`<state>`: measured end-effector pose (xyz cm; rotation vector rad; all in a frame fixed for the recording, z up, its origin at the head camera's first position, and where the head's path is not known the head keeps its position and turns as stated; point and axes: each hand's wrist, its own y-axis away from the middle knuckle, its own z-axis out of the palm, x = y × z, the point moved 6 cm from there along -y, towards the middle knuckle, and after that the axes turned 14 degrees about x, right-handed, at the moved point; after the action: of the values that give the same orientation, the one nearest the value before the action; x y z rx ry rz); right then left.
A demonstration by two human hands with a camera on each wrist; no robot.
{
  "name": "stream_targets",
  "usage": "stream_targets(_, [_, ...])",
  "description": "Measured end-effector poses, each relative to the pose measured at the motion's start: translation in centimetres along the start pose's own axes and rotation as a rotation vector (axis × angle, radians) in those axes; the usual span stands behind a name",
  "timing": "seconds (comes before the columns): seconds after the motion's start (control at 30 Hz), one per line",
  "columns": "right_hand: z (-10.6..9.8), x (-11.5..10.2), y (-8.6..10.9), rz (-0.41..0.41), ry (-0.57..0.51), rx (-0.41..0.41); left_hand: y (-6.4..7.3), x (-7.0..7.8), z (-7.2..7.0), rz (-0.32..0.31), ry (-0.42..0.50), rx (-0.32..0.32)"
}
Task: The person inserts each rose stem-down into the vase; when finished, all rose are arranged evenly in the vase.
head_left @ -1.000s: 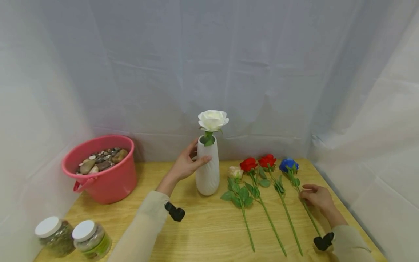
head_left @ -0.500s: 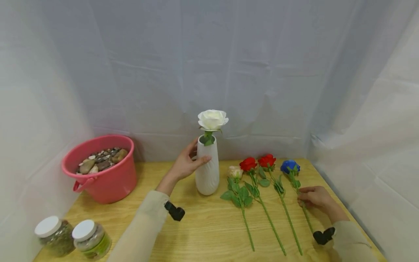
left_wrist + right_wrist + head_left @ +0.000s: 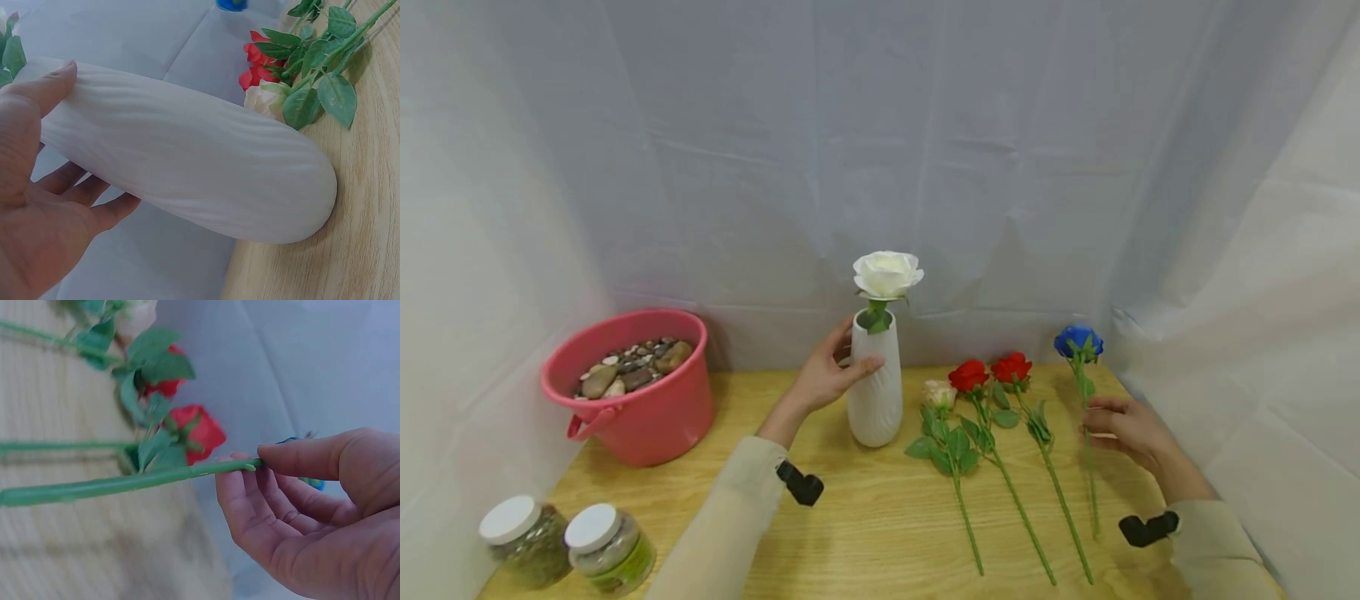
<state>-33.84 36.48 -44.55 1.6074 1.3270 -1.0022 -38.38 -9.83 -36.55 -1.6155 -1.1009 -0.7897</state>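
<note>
My left hand [image 3: 829,375] grips the upper part of a ribbed white vase [image 3: 877,400], thumb in front and fingers behind. The vase stands upright on the wooden table, with a white rose [image 3: 887,275] in its mouth. On the right, my right hand [image 3: 1129,432] pinches the green stem [image 3: 125,482] of a blue rose [image 3: 1078,342] between thumb and fingertips. That rose is raised at a steep tilt, its bloom up. In the right wrist view the bloom is mostly hidden behind the hand.
Between vase and right hand lie a cream rose [image 3: 940,395] and two red roses, one red rose [image 3: 968,377] beside the other red rose [image 3: 1012,367]. A pink bucket [image 3: 662,425] of stones stands at left, near two white-lidded jars [image 3: 593,528].
My right hand has taken the blue rose by its stem and lifted it from the table, bloom rising and stem swinging more upright. The left hand and vase have stayed put.
</note>
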Motion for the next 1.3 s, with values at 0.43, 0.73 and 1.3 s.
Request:
stream_targets(0.43, [3.0,-5.1,0.9,-0.070,-0.274,0.023,-0.1,-0.1,0.0,0.011,-0.011,0.005])
stream_targets(0.73, [4.9,-9.2,1.4,-0.124,-0.499,0.105,0.1,0.0,-0.1,0.008,-0.017,0.008])
stream_targets(1.3, [7.9,-15.6,1.1,-0.166,-0.703,0.251,-0.2,-0.1,0.1,0.031,0.007,-0.001])
